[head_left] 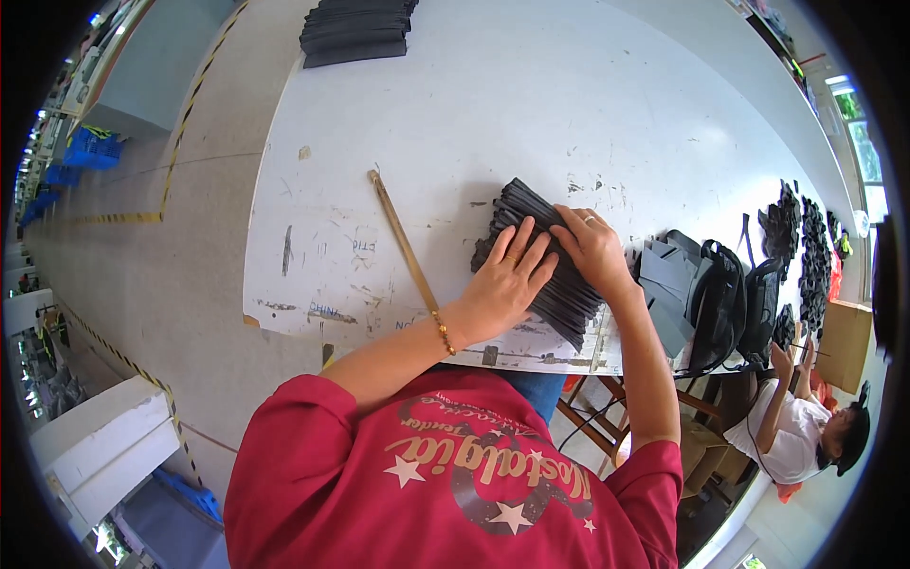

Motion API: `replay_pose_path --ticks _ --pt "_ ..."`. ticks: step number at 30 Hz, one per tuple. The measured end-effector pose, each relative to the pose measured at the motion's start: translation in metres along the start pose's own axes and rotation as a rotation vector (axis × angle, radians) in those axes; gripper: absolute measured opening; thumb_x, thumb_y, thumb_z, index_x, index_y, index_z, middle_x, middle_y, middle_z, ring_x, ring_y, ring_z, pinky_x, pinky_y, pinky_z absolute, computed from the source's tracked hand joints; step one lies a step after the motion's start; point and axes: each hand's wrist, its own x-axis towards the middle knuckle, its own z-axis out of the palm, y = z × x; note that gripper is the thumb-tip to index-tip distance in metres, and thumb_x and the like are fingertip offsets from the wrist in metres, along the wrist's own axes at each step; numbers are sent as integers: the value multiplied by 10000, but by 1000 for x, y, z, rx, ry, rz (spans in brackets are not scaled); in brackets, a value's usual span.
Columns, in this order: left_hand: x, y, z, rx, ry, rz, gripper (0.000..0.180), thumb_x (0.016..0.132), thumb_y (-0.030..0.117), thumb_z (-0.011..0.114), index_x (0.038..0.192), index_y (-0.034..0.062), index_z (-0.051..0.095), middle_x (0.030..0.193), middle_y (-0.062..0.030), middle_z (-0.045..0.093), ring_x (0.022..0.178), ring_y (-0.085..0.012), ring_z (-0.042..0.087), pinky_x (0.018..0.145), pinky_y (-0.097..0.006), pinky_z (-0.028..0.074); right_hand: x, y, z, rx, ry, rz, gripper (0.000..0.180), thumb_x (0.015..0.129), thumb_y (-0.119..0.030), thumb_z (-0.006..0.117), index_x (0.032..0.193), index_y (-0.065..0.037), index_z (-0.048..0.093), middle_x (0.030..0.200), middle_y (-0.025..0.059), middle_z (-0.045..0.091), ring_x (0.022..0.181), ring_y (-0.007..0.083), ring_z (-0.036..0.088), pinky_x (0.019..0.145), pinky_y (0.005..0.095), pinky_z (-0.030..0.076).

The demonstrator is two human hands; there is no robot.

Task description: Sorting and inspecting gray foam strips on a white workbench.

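Observation:
A stack of narrow black strips lies slantwise near the front edge of the white table. They look soft and pleated, but I cannot make out the material. My left hand rests on the left side of the stack, palm down, with its fingers spread. Along the right side, my right hand bends its fingers closely over the strips, and its thumb is hidden. Left of the stack lies a long, thin wooden stick, its near end by my left wrist.
Another pile of black strips sits at the far left of the white table. To the right are grey flat pieces, a black bag and more black bundles. A co-worker sits beyond, near a cardboard box.

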Motion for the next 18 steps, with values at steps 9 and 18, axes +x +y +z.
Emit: replay_pose_path --ticks 9,18 --pt "-2 0 0 -4 -15 -14 761 695 250 804 1352 7 507 1442 -218 399 1427 -431 279 1181 -529 200 4 -5 -16 65 -253 85 388 932 -182 615 1271 -5 554 1132 199 636 1050 378 596 893 433 493" --pt "-7 4 4 21 -36 -44 989 646 325 847 1465 17 386 1539 -199 313 1475 -345 218 1207 -522 151 10 -10 -17 -67 -260 107 366 919 -97 574 1263 22 540 1102 187 647 1039 367 613 892 432 515"
